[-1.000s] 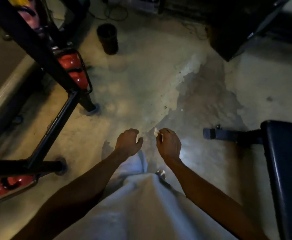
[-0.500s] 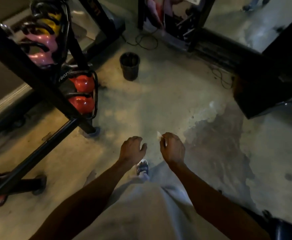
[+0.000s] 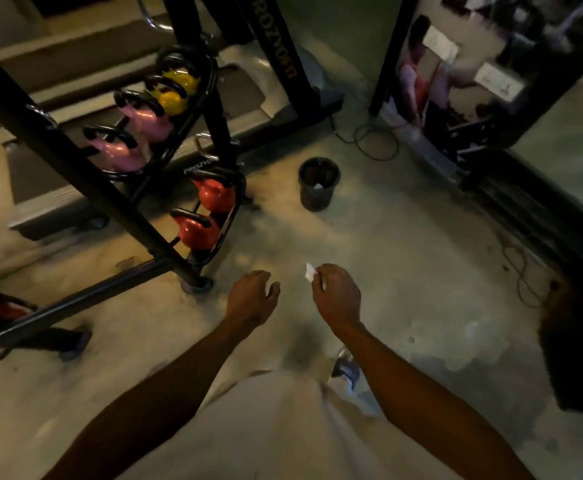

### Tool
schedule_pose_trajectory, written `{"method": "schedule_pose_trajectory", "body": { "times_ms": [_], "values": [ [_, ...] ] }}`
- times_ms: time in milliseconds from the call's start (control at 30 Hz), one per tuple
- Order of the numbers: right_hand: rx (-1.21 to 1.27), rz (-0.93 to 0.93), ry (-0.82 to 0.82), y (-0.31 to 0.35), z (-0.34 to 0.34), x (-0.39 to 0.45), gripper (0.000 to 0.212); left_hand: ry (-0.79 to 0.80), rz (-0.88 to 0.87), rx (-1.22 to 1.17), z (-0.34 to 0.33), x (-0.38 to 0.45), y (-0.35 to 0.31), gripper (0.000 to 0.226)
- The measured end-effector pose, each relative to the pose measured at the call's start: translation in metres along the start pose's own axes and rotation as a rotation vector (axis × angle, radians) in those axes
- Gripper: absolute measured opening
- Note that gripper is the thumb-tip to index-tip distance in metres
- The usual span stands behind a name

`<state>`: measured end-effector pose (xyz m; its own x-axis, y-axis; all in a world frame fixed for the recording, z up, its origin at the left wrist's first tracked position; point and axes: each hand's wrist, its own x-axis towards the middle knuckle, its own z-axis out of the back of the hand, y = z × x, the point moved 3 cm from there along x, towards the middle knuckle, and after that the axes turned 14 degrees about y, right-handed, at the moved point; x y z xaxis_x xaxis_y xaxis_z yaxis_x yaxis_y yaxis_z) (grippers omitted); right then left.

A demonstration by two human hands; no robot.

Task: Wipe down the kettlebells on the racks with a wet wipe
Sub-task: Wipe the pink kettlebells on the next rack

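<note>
A black tiered rack (image 3: 134, 220) stands at the left with kettlebells on it. Two red kettlebells (image 3: 200, 233) sit on the low tier, two pink kettlebells (image 3: 127, 154) above them, and a yellow kettlebell (image 3: 175, 95) at the top. My right hand (image 3: 336, 296) pinches a small white wipe (image 3: 310, 271) over the floor, to the right of the rack. My left hand (image 3: 252, 297) hangs beside it with loosely curled fingers and holds nothing. Both hands are clear of the kettlebells.
A black bin (image 3: 318, 183) with a white scrap inside stands on the concrete floor (image 3: 404, 271) ahead. A treadmill (image 3: 75, 168) lies behind the rack. Cables (image 3: 374, 140) trail near a dark machine frame (image 3: 490, 98) at the back right. A dark object (image 3: 581, 344) sits at the right edge.
The view has lifted and swung forward, so the rack's upper tiers and the bin now show. My hands have drawn slightly apart; the right one keeps its hold on the wipe.
</note>
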<state>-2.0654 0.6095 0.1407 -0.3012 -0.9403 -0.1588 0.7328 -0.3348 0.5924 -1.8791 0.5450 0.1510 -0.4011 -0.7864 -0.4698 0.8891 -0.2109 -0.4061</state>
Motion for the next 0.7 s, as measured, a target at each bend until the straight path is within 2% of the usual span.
{"method": "schedule_pose_trajectory", "body": {
  "times_ms": [167, 333, 600, 700],
  "values": [
    [0.008, 0.162, 0.095, -0.007, 0.037, 0.08, 0.021, -0.11, 0.149, -0.172, 0.02, 0.034, -0.044, 0.048],
    [-0.022, 0.314, 0.213, 0.014, 0.038, 0.156, 0.02, -0.225, 0.29, -0.279, 0.043, 0.064, -0.053, 0.049],
    [-0.106, 0.49, 0.303, 0.099, 0.019, 0.272, 0.022, -0.45, 0.43, -0.394, 0.106, 0.134, -0.018, 0.044],
    [-0.029, 0.536, 0.325, 0.141, 0.015, 0.311, 0.019, -0.576, 0.454, -0.422, 0.139, 0.156, 0.001, 0.039]
  ]
}}
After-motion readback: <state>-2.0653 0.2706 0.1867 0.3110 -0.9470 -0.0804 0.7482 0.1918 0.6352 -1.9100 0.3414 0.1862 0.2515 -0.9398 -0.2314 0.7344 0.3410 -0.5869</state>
